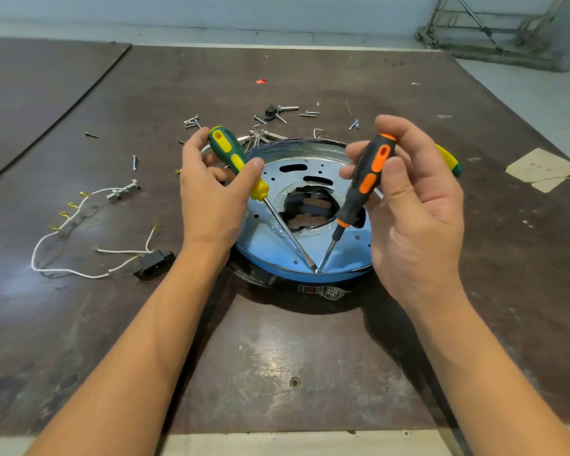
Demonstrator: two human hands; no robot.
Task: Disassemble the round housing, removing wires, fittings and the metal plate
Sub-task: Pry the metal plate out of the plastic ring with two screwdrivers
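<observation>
- Dark, scuffed counter under everything.
- At centre, round housing, open side up, with metal plate seated inside.
- Left grip clenched round green-and-yellow screwdriver; right grip grasping black-and-orange screwdriver.
- Both blade tips together at plate's near edge, by housing rim.
- Left of housing, well apart: white wires joined to black socket.
- Beyond housing: scattered loose screws.
</observation>
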